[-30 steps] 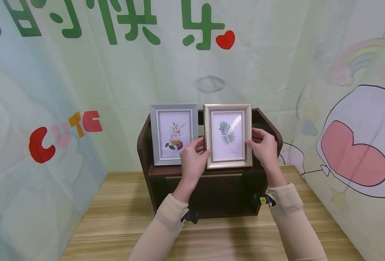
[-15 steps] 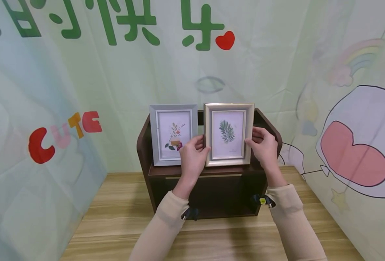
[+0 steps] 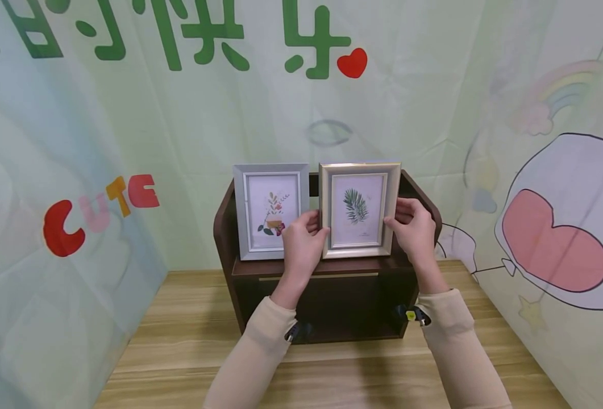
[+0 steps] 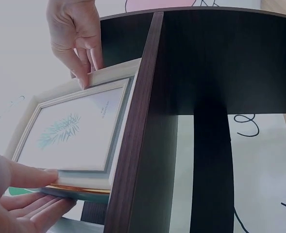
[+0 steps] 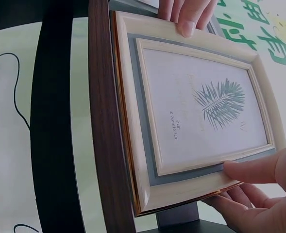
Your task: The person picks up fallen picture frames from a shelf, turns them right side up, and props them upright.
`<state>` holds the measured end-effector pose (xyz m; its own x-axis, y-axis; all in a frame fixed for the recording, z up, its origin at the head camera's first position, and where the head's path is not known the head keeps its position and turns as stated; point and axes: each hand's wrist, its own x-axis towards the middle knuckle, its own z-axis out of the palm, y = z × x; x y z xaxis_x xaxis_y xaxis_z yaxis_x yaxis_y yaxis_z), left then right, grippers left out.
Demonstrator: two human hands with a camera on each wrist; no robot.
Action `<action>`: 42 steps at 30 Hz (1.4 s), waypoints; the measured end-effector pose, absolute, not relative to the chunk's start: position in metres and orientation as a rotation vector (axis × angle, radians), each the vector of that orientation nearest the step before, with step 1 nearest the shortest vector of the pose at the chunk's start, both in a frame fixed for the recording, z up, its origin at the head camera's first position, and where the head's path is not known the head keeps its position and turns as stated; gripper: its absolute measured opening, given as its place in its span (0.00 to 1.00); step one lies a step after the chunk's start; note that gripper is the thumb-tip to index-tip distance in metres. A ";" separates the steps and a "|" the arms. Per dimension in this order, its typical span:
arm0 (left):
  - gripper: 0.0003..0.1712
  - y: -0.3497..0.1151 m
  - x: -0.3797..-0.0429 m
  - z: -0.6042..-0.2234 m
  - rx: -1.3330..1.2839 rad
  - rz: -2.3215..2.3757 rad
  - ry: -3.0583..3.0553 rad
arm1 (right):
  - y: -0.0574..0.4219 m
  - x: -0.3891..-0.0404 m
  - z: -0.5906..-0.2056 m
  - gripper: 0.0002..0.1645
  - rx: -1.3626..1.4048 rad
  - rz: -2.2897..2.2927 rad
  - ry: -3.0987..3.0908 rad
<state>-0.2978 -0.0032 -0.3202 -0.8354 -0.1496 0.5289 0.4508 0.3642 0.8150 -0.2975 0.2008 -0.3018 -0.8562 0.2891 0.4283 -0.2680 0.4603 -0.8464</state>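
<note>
Gold frame [image 3: 360, 210] shifted, lower edge farther back; hands [image 3: 302, 244] [image 3: 415, 228] pinching sides

Backdrop [image 3: 408, 113]: pale green cloth, creased, behind and along both sides
Green characters [image 3: 321, 41]: large Chinese writing across the head view's top, partly cut off
Red heart [image 3: 353, 62]: small, just beside the last character
CUTE letters [image 3: 122, 199]: at left, red, pink and orange, climbing rightward
Rainbow [image 3: 568, 92]: pastel, upper right, a pink cloud [image 3: 535, 119] at its foot
Balloon [image 3: 587, 187]: black-outlined, bearing a large pink heart [image 3: 562, 250]
Star [image 3: 531, 311]: faint yellow, below the balloon
Tabletop [image 3: 173, 335]: light wood with streaky grain
</note>
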 end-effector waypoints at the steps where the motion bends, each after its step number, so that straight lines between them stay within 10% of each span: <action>1: 0.19 -0.003 -0.298 -0.320 -0.260 -1.497 -2.105 | 0.201 -0.298 -0.302 0.24 -0.018 1.404 -2.184; 42: 0.15 -0.007 -0.296 -0.325 -0.428 -1.352 -2.148 | 0.200 -0.300 -0.308 0.24 0.059 1.364 -2.099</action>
<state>-0.2962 -0.0067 -0.3248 -0.7922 -0.0270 0.6097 0.5381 0.4404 0.7187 -0.3002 0.2005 -0.3080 -0.8026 0.2885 0.5221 -0.3601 0.4635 -0.8096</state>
